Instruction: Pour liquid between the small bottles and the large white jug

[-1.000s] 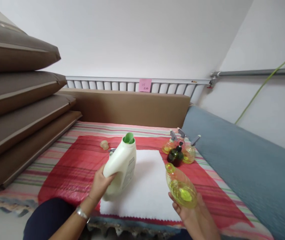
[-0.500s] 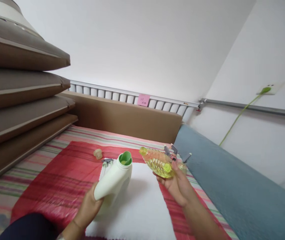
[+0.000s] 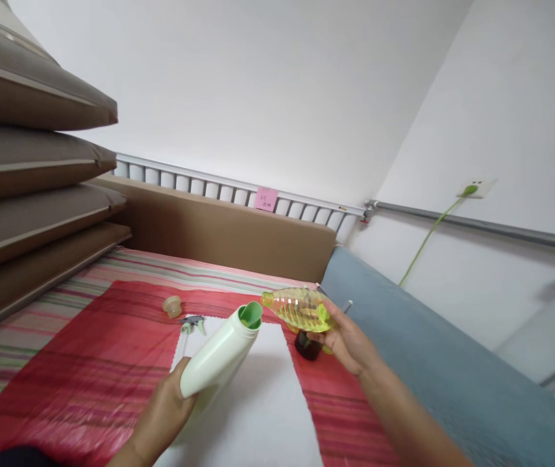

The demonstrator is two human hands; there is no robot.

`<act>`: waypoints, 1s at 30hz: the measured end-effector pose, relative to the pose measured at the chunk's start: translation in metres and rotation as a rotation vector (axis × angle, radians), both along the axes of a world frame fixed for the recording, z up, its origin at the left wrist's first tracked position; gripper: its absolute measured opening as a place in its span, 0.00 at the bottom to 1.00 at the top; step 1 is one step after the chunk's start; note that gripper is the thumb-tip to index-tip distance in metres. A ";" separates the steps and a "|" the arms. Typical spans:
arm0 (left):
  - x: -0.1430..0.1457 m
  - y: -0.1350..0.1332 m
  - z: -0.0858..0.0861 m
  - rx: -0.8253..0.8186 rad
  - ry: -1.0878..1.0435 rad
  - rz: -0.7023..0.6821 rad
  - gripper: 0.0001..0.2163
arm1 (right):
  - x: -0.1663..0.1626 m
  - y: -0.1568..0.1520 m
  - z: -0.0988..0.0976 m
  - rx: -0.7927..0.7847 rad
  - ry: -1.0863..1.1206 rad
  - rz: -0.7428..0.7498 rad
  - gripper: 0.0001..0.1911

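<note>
My left hand grips the handle of a white detergent jug, tilted with its open green spout pointing up and right. My right hand holds a clear yellow bottle on its side, its open neck right at the green spout. Both are held above a white cloth that lies on a red sheet.
A tan cap and a grey spray head lie on the red sheet to the left. A dark bottle stands behind my right hand. Brown cushions are stacked at left, a blue mattress lies at right.
My right hand lifted the yellow bottle from low near me, turned it sideways and brought its neck to the jug's spout. My left hand tilted the jug further. The camera swung up and right.
</note>
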State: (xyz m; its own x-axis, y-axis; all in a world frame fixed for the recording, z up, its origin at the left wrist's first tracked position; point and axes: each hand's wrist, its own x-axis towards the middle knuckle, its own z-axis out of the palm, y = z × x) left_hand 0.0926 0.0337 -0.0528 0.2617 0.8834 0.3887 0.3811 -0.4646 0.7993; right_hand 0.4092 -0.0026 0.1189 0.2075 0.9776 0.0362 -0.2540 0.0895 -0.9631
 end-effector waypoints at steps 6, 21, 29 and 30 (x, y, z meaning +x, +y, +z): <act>0.008 0.005 0.010 -0.048 0.069 -0.009 0.07 | 0.006 0.004 0.011 -0.001 -0.072 0.009 0.18; 0.009 0.006 0.014 -0.061 0.073 -0.001 0.07 | 0.010 0.010 0.019 0.005 -0.147 0.000 0.17; 0.008 0.007 0.013 -0.062 0.081 0.005 0.06 | 0.008 0.010 0.025 0.010 -0.201 -0.004 0.14; 0.007 0.008 0.012 -0.061 0.078 0.004 0.06 | 0.007 0.010 0.026 0.010 -0.207 -0.006 0.13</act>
State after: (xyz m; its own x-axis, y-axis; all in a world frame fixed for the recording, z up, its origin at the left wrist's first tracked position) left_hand 0.1000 0.0413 -0.0408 0.2856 0.9059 0.3127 0.4445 -0.4143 0.7942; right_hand 0.4164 0.0072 0.1446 0.2002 0.9757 0.0887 -0.0500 0.1006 -0.9937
